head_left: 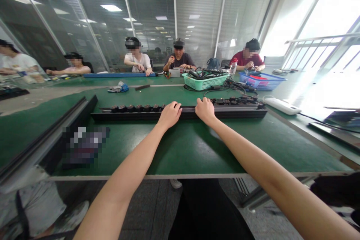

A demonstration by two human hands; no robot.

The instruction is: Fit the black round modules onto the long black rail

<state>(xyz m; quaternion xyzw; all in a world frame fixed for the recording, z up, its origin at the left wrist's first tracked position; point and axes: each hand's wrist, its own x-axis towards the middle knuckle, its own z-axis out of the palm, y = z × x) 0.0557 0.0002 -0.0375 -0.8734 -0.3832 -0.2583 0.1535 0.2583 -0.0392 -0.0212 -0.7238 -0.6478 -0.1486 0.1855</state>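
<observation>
A long black channel-shaped bar (132,116) lies crosswise on the green table in front of me. Small dark round parts (139,108) with brownish centres line its far side, and more of them show to the right with cables. My left hand (170,114) is closed on the bar near its middle, thumb and fingers curled over the upper edge. A short gap to the right, my right hand (205,110) grips the same bar, its knuckles up and its fingertips hidden behind the edge.
Another long black channel (53,131) lies at left beside a pixelated dark item (86,148). Beyond the bar are a blue-grey cloth (118,87), a green basket of cables (205,81) and a blue basket (261,81). A white power strip (282,105) lies right. Several people sit opposite.
</observation>
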